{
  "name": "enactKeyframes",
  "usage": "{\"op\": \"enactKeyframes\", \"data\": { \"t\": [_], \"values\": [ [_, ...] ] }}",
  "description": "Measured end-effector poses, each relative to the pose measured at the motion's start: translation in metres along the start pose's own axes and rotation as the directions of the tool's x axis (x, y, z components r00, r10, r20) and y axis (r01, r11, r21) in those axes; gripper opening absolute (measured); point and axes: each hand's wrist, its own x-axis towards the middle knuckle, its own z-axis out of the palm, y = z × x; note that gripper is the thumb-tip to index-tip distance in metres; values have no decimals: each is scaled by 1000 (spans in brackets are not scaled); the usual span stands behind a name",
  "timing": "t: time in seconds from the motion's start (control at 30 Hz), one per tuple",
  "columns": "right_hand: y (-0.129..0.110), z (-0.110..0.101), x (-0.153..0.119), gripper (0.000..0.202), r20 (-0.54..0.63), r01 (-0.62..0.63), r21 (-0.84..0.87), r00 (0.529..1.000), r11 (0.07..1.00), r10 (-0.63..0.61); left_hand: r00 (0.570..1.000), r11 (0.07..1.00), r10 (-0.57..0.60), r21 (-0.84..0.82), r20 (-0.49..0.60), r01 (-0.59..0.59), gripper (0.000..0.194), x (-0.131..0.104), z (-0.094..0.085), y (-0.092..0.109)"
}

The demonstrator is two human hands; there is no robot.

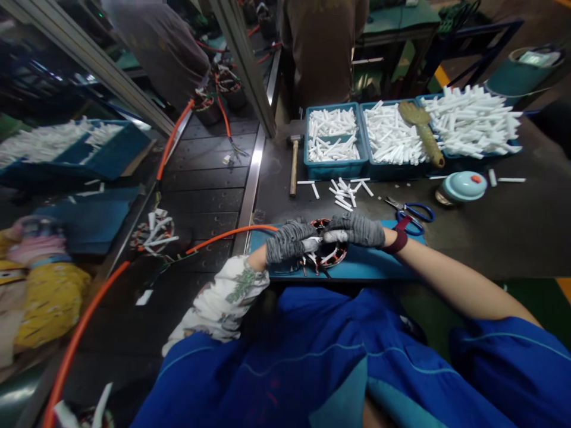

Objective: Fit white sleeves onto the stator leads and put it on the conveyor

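A motor stator (335, 257) with copper windings and white sleeve pieces sits on a blue mat (379, 264) in front of me. My left hand (292, 239), in a grey knit glove with pale fingertips, is closed at the stator's left top side. From the other side my right hand (357, 230), gloved alike, bends its closed fingers over the stator's upper edge. Both sets of fingertips nearly meet above the windings; what they pinch is too small and hidden to name. An orange cable (232, 236) runs in from the left behind my left hand.
Blue bins (334, 171) of white tubes stand at the back, a scoop-shaped brush (423, 131) on one. Nearby lie a hammer (293, 166), loose tubes (343, 193), scissors (410, 214) and a lidded jar (464, 187). Left, a roller conveyor (209, 208) carries wired stators (154, 235); co-workers stand beyond.
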Motion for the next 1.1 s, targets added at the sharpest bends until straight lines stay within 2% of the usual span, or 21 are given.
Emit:
{"op": "enactKeyframes", "data": {
  "t": [0.1, 0.2, 0.33, 0.43, 0.53, 0.6, 0.67, 0.77, 0.87, 0.97, 1.1],
  "values": [
    [4, -3, 1, 43, 29, -26, 80, 999, 996, 23, 1000, 978, -15, -209, 24, 19, 36, 3, 1, -6],
    [7, -2, 1, 44, 15, -35, 95, 999, 995, 33, 999, 975, -27, -218, 29, 32, 35, 4, 2, -5],
    [4, 4, 2, 44, -53, -52, -36, 997, 998, 50, 999, 999, -37, -39, -17, 36, 38, 0, 0, 0],
    [-2, 10, 5, 40, -74, -102, -244, 993, 964, 87, 998, 992, -65, 106, -3, 65, 39, 0, 0, 4],
    [-6, 15, 3, 39, -112, -120, -458, 991, 881, 77, 983, 942, -174, 301, 49, 152, 38, 6, 3, 10],
    [-4, 14, -4, 41, -138, -87, -516, 990, 852, 18, 970, 876, -234, 447, 67, 181, 38, 11, 5, 15],
    [1, 8, -15, 44, -155, -20, -495, 986, 869, -66, 965, 814, -254, 554, 69, 175, 40, 16, 8, 20],
    [15, -3, -32, 45, -197, 48, -391, 971, 919, -135, 965, 784, -242, 606, 101, 133, 42, 24, 10, 27],
    [25, -7, -39, 44, -269, 38, -261, 957, 965, -110, 949, 778, -251, 624, 193, 79, 40, 38, 12, 29],
    [28, -5, -36, 45, -283, 17, -179, 957, 984, -68, 939, 788, -226, 616, 261, 18, 38, 57, 19, 32],
    [23, -1, -37, 51, -342, -62, -107, 939, 992, 22, 954, 818, -187, 574, 234, 19, 38, 66, 22, 34]
  ]
}}
